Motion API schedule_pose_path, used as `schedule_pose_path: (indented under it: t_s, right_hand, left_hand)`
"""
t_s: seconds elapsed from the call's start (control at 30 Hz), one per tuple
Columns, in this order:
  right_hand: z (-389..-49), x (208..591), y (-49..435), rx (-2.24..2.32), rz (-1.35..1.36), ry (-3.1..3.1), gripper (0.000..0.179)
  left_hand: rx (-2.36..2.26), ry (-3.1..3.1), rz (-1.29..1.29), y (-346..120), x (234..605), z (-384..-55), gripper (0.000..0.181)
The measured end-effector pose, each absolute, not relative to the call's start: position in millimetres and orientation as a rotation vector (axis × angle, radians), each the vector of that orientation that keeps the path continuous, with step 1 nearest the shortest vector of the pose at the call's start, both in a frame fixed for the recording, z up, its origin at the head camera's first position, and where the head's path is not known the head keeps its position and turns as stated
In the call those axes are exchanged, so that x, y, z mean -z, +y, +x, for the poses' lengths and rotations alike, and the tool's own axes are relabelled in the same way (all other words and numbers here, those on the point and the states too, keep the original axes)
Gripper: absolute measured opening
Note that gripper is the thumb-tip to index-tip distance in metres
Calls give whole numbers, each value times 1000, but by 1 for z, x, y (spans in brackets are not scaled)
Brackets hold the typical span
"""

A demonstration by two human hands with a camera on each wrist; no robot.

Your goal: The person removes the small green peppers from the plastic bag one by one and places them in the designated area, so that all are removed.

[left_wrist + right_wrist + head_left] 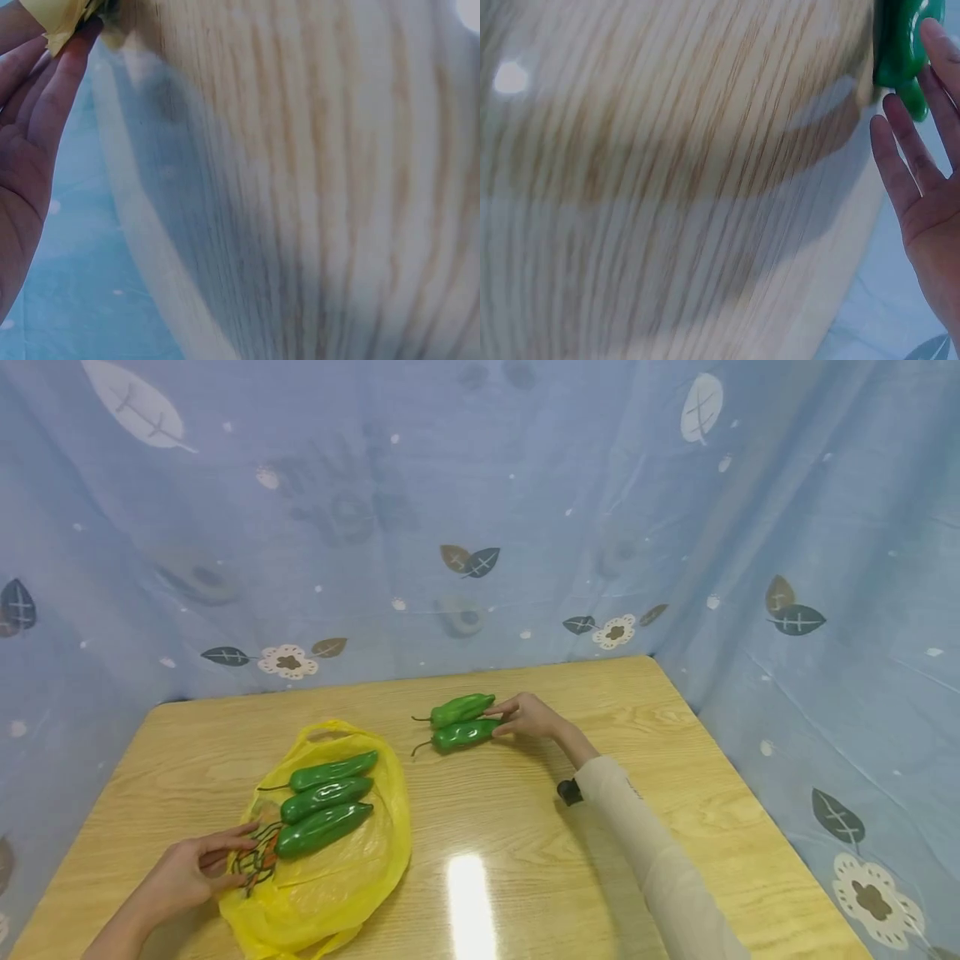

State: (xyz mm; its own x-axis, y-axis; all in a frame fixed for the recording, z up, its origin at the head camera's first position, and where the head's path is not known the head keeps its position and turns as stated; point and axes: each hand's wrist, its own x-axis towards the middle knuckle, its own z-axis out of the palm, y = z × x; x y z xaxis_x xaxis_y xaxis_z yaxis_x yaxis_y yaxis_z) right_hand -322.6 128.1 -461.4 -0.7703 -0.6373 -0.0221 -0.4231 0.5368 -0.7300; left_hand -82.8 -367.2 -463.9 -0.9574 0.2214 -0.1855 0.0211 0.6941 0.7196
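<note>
The fingers of my closer, right hand (531,718) are touching the tip of a tapered green pepper (459,736) near the far edge of the table (570,877); whether pinching, I cannot tell. It's lying left of them, long axis along that edge. My left hand (186,872) is pinching a yellow plastic bag (395,852).

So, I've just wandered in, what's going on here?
A person is handling green peppers at a wooden table. Their left hand pinches the edge of a yellow plastic bag, with three green peppers lying side by side on its plastic. Their right hand is at the tips of two more peppers, which lie on the table beyond the bag.
</note>
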Motion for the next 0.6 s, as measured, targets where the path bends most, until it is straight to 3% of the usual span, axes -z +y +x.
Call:
schedule_pose_path:
  t_s: [0.3,0.6]
  right_hand:
    - [-316,453,142,1208,-770,2598,41]
    - [-299,447,134,1728,-677,2247,39]
  left_hand:
    - [-1140,2612,255,-374,469,-80,53]
    - [-1063,2638,215,-369,467,-84,51]
